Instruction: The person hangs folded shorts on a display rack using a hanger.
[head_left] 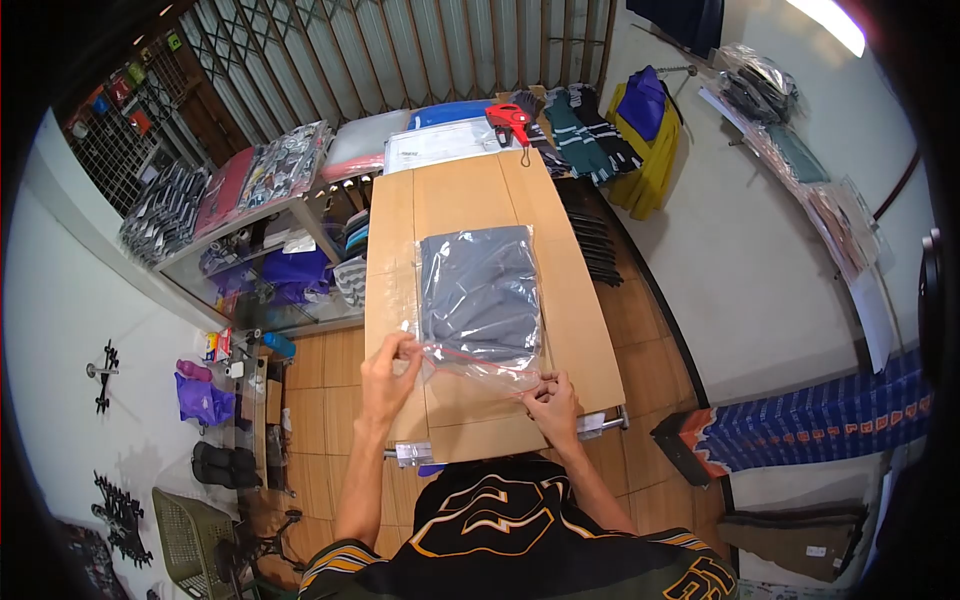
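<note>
A clear plastic bag (478, 300) holding a folded dark grey garment (478, 285) lies flat on a wooden table (455, 195). The bag's near edge has a red strip running across it. My left hand (388, 370) pinches the bag's near left corner. My right hand (550, 398) pinches the near right corner of the same edge. Both hands rest low over the table's near end.
A red tagging tool (510, 120) and white papers (440, 148) lie at the table's far end. Packaged clothes fill a glass shelf unit (250, 210) on the left. Socks and garments (610, 135) hang at the right. A blue patterned cloth (820, 425) lies on the floor.
</note>
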